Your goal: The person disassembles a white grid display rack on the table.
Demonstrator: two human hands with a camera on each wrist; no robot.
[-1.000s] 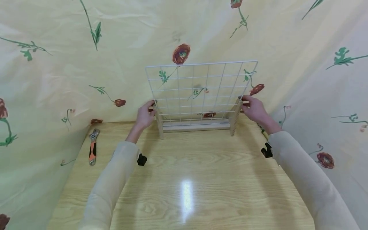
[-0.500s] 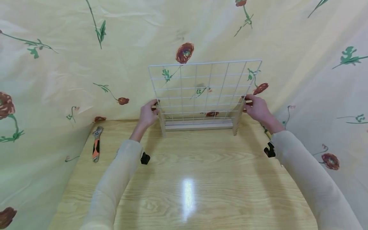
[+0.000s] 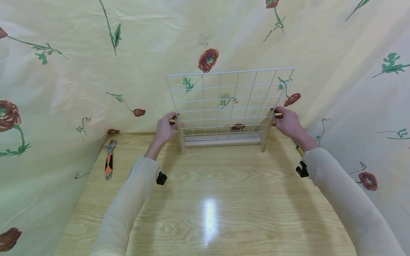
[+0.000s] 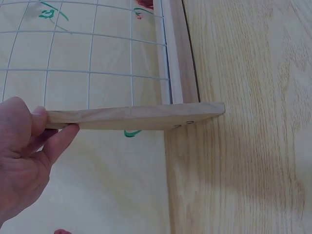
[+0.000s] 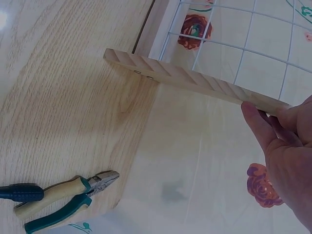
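Observation:
A white wire grid panel [image 3: 228,96] stands tilted in a wooden stand at the back of the table. The stand has a left side board [image 4: 131,117], a right side board [image 5: 195,80] and a low crossbar [image 3: 222,142] between them. My left hand [image 3: 165,128] pinches the upper end of the left board between thumb and fingers. On the other side, my right hand [image 3: 287,122] pinches the upper end of the right board. Two small metal fasteners show in the outer face of each board in the wrist views.
An adjustable wrench [image 3: 109,159] with an orange and black handle lies at the table's left edge. Pliers [image 5: 68,200] and a dark tool handle [image 5: 22,192] lie on the right. Flower-patterned cloth [image 3: 141,67] hangs behind and beside the wood-grain table [image 3: 208,185].
The head view has shifted slightly, so the whole scene sits a little further right. Both hands keep their hold on the stand, which shows no clear movement.

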